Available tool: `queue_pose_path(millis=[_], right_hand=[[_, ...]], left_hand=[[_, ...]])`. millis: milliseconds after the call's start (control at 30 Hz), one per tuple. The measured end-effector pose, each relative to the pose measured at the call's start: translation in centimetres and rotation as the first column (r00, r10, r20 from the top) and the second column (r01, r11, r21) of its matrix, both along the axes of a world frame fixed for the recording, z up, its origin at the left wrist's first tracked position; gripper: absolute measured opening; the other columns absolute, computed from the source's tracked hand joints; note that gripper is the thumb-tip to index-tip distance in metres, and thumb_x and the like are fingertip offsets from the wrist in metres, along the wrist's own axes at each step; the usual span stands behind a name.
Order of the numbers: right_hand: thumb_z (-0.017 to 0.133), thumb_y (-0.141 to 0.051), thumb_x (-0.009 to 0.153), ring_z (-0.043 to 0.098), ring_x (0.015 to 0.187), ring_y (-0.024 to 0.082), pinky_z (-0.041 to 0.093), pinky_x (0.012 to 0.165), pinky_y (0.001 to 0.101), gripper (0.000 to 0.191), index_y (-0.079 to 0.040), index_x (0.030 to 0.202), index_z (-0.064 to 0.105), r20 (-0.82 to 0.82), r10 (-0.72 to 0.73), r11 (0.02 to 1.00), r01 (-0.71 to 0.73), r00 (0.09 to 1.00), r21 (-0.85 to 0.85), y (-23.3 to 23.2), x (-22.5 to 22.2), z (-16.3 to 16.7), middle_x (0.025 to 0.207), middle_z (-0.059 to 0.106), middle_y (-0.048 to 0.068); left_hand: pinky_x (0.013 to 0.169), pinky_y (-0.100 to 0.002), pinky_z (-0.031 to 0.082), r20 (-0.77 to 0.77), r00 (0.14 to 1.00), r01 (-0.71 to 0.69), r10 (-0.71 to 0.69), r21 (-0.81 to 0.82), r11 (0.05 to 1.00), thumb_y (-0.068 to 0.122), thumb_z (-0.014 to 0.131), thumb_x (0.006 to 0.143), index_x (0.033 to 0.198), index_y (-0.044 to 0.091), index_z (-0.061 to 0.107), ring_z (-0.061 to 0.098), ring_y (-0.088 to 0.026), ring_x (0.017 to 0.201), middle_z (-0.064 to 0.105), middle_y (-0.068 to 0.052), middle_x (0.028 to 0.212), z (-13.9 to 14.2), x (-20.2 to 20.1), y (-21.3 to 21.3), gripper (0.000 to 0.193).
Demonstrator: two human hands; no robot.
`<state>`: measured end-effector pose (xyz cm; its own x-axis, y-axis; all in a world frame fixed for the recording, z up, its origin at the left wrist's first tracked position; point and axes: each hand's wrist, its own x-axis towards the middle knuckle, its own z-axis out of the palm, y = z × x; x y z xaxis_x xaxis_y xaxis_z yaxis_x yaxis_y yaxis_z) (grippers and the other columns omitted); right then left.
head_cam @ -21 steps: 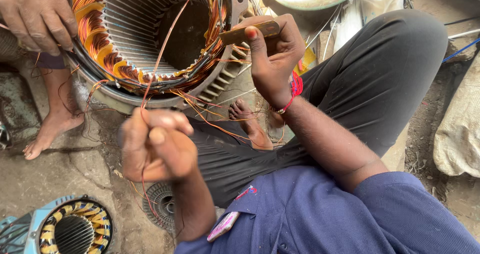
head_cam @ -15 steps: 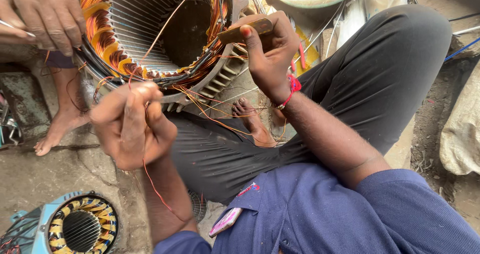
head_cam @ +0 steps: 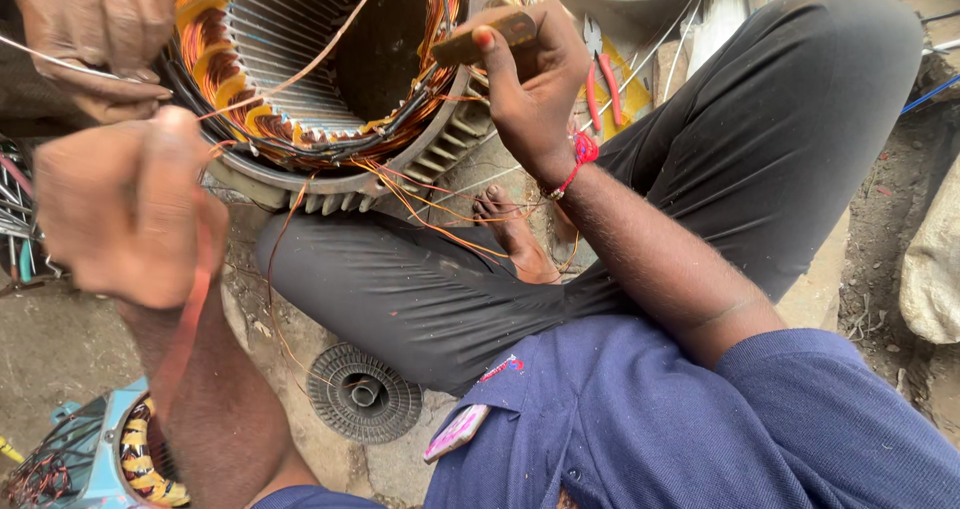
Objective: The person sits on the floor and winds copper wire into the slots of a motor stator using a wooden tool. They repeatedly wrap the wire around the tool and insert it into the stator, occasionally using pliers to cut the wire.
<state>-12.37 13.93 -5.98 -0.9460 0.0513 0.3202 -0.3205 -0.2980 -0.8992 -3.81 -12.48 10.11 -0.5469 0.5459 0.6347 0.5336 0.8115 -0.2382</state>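
Observation:
A large motor stator (head_cam: 330,79) with copper windings stands in front of me, its bore facing up. My left hand (head_cam: 125,209) is raised close to the camera, fingers closed on a thin copper wire (head_cam: 300,69) that runs up into the stator bore. My right hand (head_cam: 530,79) grips a small wooden block (head_cam: 485,39) against the stator's right rim; a red thread is tied at that wrist. Loose copper leads (head_cam: 430,214) hang from the rim toward my foot (head_cam: 510,234).
Another person's hand (head_cam: 95,29) holds a wire at the upper left, over the stator's edge. A black fan disc (head_cam: 363,394) lies on the ground by my knee. A smaller blue motor (head_cam: 95,459) sits at lower left. Red-handled pliers (head_cam: 605,84) lie beyond my right hand.
My left hand has risen and moved left toward the camera, pulling the copper wire taut out of the stator. My right hand stays on the block at the rim.

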Motion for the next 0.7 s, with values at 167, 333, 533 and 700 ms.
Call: queue_pose_path(millis=[167,333,533,700], right_hand=[[0.066,-0.002,0.107,0.067,0.083,0.007,0.055,0.076,0.0222,0.006,-0.001,0.102,0.063,-0.009,-0.081,0.997,0.081,0.997,0.017,-1.7,-0.3,0.2,0.099,0.074,0.007],[0.069,-0.002,0.103,0.063,0.076,0.008,0.050,0.070,0.0242,0.006,-0.002,0.098,0.067,0.007,-0.237,0.970,0.236,0.971,0.064,-4.0,-1.0,0.3,0.090,0.071,0.004],[0.059,0.007,0.102,0.070,0.088,0.014,0.057,0.081,0.0297,0.009,-0.001,0.103,0.063,-0.163,-0.050,0.990,0.071,0.985,0.124,-5.4,-0.9,1.9,0.096,0.071,0.008],[0.058,0.013,0.094,0.072,0.091,0.026,0.057,0.086,0.0382,0.018,-0.004,0.098,0.064,-0.171,0.230,0.960,-0.194,0.958,0.203,-2.7,2.2,2.6,0.097,0.074,0.012]], left_hand=[[0.056,-0.029,0.053,0.175,0.975,-0.207,0.135,0.510,0.835,-0.006,0.063,0.117,0.125,-0.010,0.068,0.066,-0.019,0.070,0.062,-0.020,0.103,-2.9,2.0,1.0,0.010],[0.040,-0.023,0.044,0.274,0.959,-0.281,0.072,0.884,0.373,-0.001,0.057,0.113,0.106,-0.016,0.060,0.055,-0.014,0.049,0.067,-0.021,0.089,-4.9,4.5,6.1,0.017],[0.038,-0.021,0.033,0.272,0.950,-0.276,0.153,0.961,0.001,0.000,0.059,0.110,0.100,-0.018,0.061,0.043,-0.010,0.046,0.062,-0.018,0.080,-6.6,5.7,11.3,0.021],[0.036,-0.020,0.030,0.226,0.953,-0.234,0.200,0.972,0.016,0.004,0.060,0.107,0.093,-0.017,0.060,0.042,-0.009,0.043,0.060,-0.017,0.086,-6.9,5.6,12.7,0.025]])
